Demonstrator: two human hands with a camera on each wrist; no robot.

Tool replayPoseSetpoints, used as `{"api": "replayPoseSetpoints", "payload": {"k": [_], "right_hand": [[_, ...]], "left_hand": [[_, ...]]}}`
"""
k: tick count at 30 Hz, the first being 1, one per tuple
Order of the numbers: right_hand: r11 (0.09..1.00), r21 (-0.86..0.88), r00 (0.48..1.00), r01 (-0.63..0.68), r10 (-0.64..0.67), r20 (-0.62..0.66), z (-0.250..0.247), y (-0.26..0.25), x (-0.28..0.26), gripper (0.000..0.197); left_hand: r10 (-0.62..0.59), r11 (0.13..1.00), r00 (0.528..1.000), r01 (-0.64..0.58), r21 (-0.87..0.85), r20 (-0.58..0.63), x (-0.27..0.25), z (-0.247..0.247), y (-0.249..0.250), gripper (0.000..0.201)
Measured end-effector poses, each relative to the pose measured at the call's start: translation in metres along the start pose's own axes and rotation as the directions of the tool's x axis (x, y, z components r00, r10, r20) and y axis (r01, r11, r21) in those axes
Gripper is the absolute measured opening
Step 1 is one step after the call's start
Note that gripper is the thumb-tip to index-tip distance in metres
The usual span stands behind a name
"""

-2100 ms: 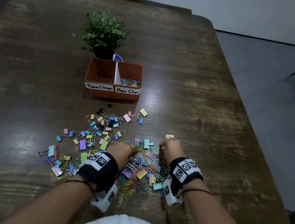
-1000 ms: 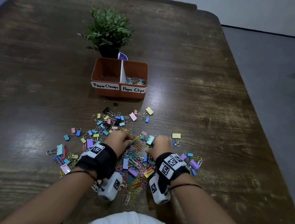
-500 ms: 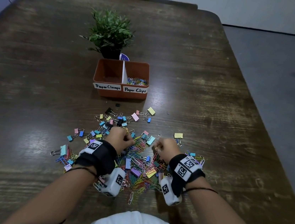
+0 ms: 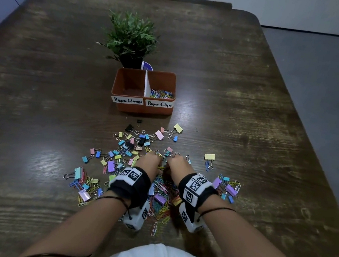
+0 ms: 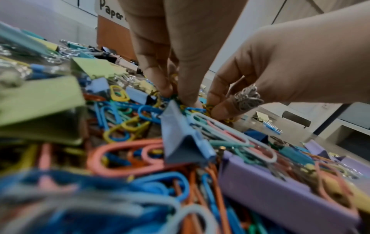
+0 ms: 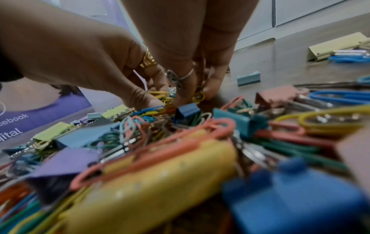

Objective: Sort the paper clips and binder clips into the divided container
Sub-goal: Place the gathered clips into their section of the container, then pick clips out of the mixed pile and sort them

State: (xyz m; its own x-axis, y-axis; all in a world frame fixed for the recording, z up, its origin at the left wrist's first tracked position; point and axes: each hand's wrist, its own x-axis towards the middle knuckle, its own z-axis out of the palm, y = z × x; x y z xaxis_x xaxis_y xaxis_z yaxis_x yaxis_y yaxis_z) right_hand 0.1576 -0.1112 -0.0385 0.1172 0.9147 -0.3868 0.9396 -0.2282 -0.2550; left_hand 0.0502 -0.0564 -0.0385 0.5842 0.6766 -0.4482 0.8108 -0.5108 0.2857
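A heap of coloured paper clips (image 4: pixel 161 200) mixed with binder clips (image 4: pixel 111 165) lies on the table in front of me. Beyond it stands the brown divided container (image 4: pixel 124 106). Its left half, labelled Paper Clamps, looks empty, and its right half holds paper clips (image 4: pixel 161 94). My left hand (image 4: pixel 152 160) and right hand (image 4: pixel 175 163) are side by side at the heap's far edge, fingers curled down. In the left wrist view my left hand (image 5: pixel 177 96) pinches clips in the heap. In the right wrist view my right hand (image 6: pixel 195 96) pinches yellow paper clips (image 6: pixel 198 96).
A small potted plant (image 4: pixel 130 38) stands just behind the container. Loose binder clips lie scattered between the heap and the container, such as a yellow one (image 4: pixel 178 127) and another (image 4: pixel 209 156) to the right. Bare dark wood surrounds the heap on both sides.
My hands have drawn together toward the middle of the heap's far edge; half a second ago they were further apart. The container's contents look unchanged.
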Motion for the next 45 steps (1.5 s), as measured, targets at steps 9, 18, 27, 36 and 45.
{"api": "replayPoseSetpoints", "payload": {"k": [9, 18, 27, 36, 45], "right_hand": [[0.992, 0.125, 0.999, 0.011, -0.016, 0.039, 0.002, 0.013, -0.009, 0.024], [0.852, 0.523, 0.995, 0.025, 0.028, -0.093, -0.033, 0.025, -0.004, 0.009], [0.768, 0.631, 0.963, 0.112, 0.074, -0.26, -0.103, 0.023, 0.068, 0.036], [0.839, 0.544, 0.914, 0.003, 0.218, -0.342, -0.145, 0.007, 0.169, 0.019], [0.911, 0.361, 0.917, 0.2, -0.044, -0.397, -0.115, 0.011, 0.11, 0.026]], "left_hand": [[0.032, 0.996, 0.999, -0.031, 0.081, -0.013, -0.009, -0.002, 0.004, 0.015], [0.006, 0.938, 0.987, -0.06, -0.34, -0.158, -0.003, -0.035, -0.006, 0.014], [-0.018, 0.905, 0.922, -0.149, -0.398, -0.386, 0.041, -0.121, -0.016, 0.014], [-0.153, 0.936, 0.913, 0.012, -0.351, -0.378, 0.132, -0.171, -0.025, 0.043], [0.161, 0.954, 0.886, -0.252, -0.161, -0.434, 0.085, -0.135, -0.049, 0.044]]}}
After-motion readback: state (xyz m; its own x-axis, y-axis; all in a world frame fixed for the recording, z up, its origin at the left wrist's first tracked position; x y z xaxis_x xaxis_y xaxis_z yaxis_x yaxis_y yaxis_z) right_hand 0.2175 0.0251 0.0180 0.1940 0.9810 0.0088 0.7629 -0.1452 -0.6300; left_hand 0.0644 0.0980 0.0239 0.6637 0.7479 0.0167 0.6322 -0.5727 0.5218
